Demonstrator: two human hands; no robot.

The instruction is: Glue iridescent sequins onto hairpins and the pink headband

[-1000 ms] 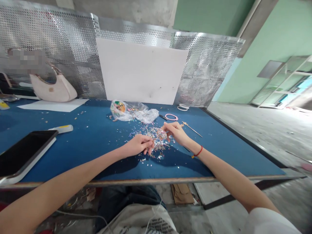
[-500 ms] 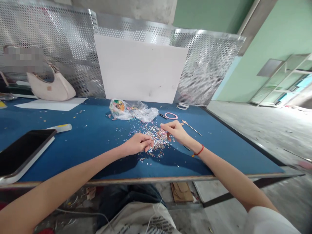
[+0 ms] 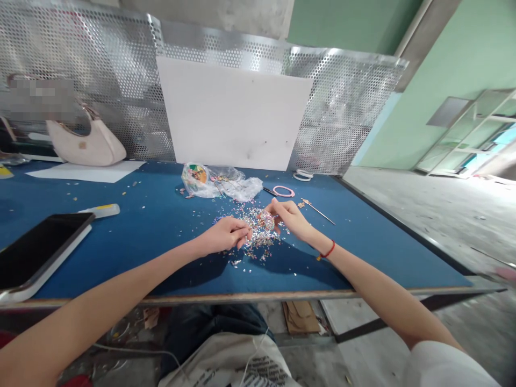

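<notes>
A pile of tiny shiny sequins (image 3: 258,236) lies scattered on the blue table (image 3: 363,247). My left hand (image 3: 223,235) is closed in a pinch on the near end of a thin stick. My right hand (image 3: 288,215) is pinched at the stick's far end, at a small pinkish cluster (image 3: 266,219) just above the pile. A red string circles my right wrist. Both hands hover right over the sequins, close together.
A clear plastic bag (image 3: 220,185) with more pieces lies behind the pile. A pink ring (image 3: 283,191), a white ring (image 3: 301,175) and a thin pin (image 3: 318,210) lie to the right. A black tablet (image 3: 38,250) lies left, a handbag (image 3: 83,142) far left, a white board (image 3: 231,115) behind.
Both hands have lifted slightly and moved a little farther from me, still pinching the stick. The view has shifted slightly.
</notes>
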